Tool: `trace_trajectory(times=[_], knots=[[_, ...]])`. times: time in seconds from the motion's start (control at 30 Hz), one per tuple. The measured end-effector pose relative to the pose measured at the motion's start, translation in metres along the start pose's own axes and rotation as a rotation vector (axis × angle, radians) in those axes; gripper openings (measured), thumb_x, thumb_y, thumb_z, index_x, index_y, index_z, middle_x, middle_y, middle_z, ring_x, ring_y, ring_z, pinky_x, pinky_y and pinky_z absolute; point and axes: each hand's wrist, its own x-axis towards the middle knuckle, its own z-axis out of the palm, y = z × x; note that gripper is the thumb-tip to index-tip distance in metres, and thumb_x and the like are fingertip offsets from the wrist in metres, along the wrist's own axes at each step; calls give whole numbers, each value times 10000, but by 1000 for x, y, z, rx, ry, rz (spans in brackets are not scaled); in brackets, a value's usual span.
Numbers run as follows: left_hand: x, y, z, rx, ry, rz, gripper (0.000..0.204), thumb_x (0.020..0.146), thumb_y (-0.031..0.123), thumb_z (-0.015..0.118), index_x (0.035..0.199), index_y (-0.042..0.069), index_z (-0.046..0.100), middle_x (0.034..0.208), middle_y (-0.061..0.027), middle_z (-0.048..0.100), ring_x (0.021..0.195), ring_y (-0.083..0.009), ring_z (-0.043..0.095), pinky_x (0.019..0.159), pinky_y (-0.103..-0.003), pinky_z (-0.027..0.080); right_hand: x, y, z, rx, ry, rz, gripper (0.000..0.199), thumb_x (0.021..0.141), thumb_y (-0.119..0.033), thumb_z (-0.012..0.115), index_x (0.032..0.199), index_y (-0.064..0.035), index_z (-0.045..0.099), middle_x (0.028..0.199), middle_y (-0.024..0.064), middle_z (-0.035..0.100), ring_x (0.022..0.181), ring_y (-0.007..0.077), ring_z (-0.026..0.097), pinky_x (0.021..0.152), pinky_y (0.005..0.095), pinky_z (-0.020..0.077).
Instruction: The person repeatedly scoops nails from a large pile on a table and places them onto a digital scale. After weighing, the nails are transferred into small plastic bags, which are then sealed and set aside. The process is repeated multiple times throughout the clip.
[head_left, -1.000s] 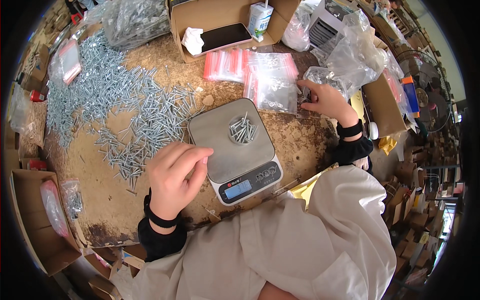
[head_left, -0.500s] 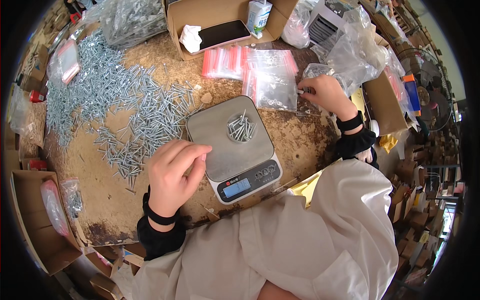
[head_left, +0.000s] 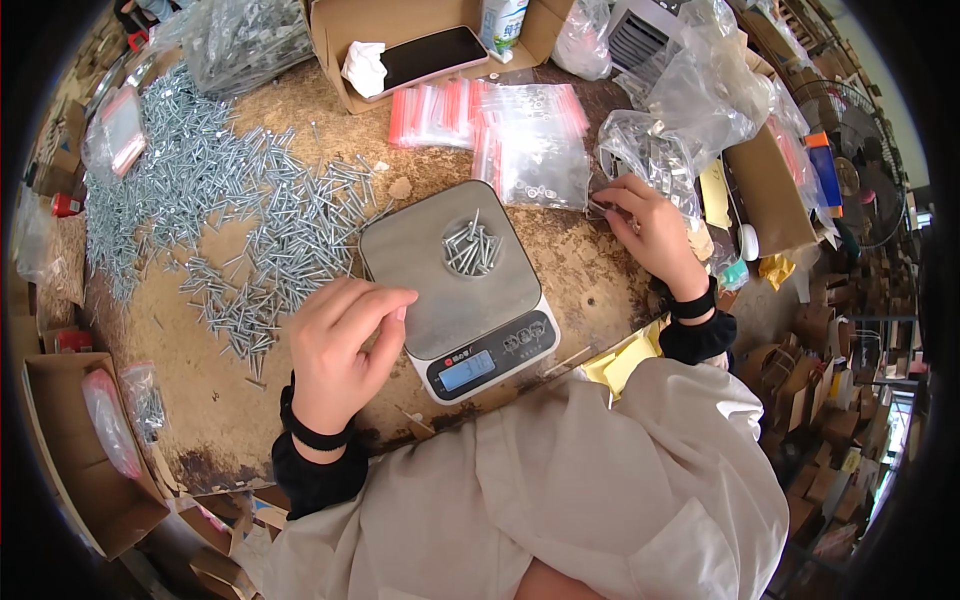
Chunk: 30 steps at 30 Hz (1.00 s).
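Head view: right hand (head_left: 655, 228) shifted from a second ago, grip now pinching the edge of the clear zip bags (head_left: 535, 150). Left hand (head_left: 340, 345) unmoved beside the digital scale (head_left: 455, 285), grip loosely curled. Screws (head_left: 472, 248) still piled on its pan; bagging likely under way.

Left hand (head_left: 340, 345) fingers (head_left: 385, 300) curl, hiding any contents. Right hand (head_left: 650, 225) fingertips overlap clear bags (head_left: 535, 150); grasp indeterminate.

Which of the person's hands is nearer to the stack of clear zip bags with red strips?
Right. The right hand rests just beside the right edge of the stack of clear zip bags with red strips; the left hand lies well below it, at the grey digital scale's left side.
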Motion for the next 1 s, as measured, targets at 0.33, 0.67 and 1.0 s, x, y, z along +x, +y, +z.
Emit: trace_trajectory(times=[0.33,0.67,1.0], knots=[[-3,-6,-1,-14,39,-4,110,820,-71,661,911,-15,684,776,-106,645,672,-222,609,618,-311,476,-2,-4,3,-14,-48,-33,276,831,-129,736,1087,-59,660,1052,105,621,945,356,634,799,417,518],[-4,-8,-6,-22,76,0,111,827,-55,672,920,0,698,781,-99,653,670,-216,615,616,-311,478,-9,-8,2,-36,-42,-69,154,838,-53,708,981,-21,656,930,119,626,796,336,640,678,399,514],[-4,-9,-12,26,130,-19,116,828,-55,675,923,4,704,798,-101,667,672,-212,625,624,-299,493,52,-115,-8,267,-83,-476,221,779,-70,761,978,-36,671,920,102,633,805,336,631,688,395,520]])
